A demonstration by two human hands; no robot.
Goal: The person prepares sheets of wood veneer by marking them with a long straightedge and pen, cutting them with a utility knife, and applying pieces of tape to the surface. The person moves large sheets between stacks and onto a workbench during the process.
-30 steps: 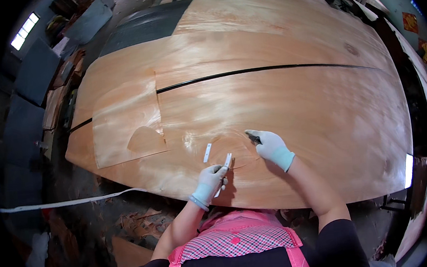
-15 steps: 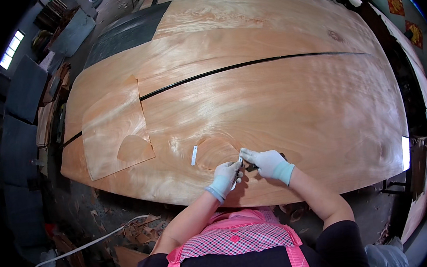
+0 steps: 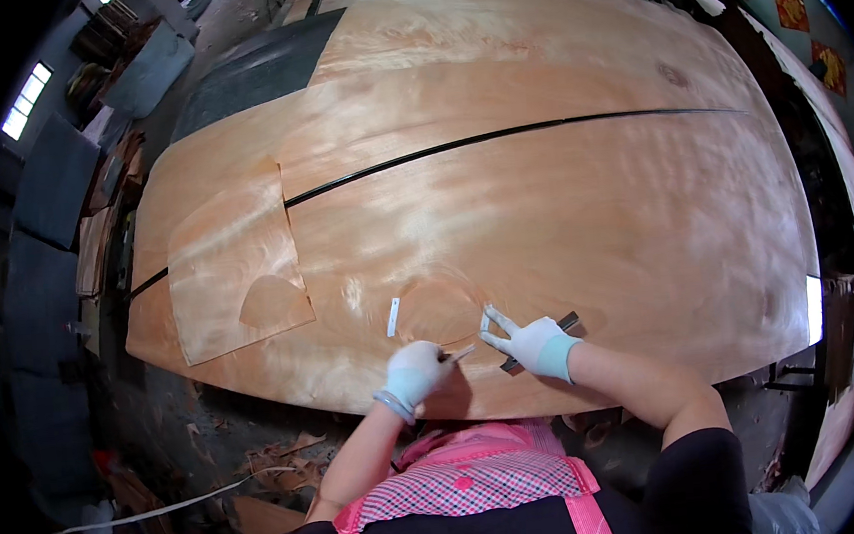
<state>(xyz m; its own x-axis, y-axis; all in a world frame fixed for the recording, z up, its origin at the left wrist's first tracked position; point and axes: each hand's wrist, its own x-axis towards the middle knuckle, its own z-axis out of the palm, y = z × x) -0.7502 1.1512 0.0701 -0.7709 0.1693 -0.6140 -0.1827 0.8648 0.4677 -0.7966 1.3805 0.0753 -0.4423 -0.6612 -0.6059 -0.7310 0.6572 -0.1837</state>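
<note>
My left hand (image 3: 413, 370), in a white glove with a pale blue cuff, is closed. A thin pale strip (image 3: 464, 352) juts from its fingers, with a dark bit beside them. My right hand (image 3: 536, 347), gloved the same way, grips a dark flat bar (image 3: 570, 322) that sticks out on both sides of the palm. Its fingertips reach onto a short white strip of tape (image 3: 484, 320) at the right edge of an oval patch (image 3: 439, 311) in the wood veneer sheet (image 3: 543, 208). Another white tape strip (image 3: 393, 317) lies at the patch's left edge.
A loose veneer piece (image 3: 231, 267) with a rounded offcut (image 3: 276, 301) lies at left. A long black strip (image 3: 438, 149) crosses the sheet. A dark panel (image 3: 251, 75) is at the far left. Veneer scraps (image 3: 287, 464) litter the floor in front.
My left hand has drawn back to the left, away from the right hand, with the pale strip in it. The right fingers rest on the tape, and the dark bar has tilted.
</note>
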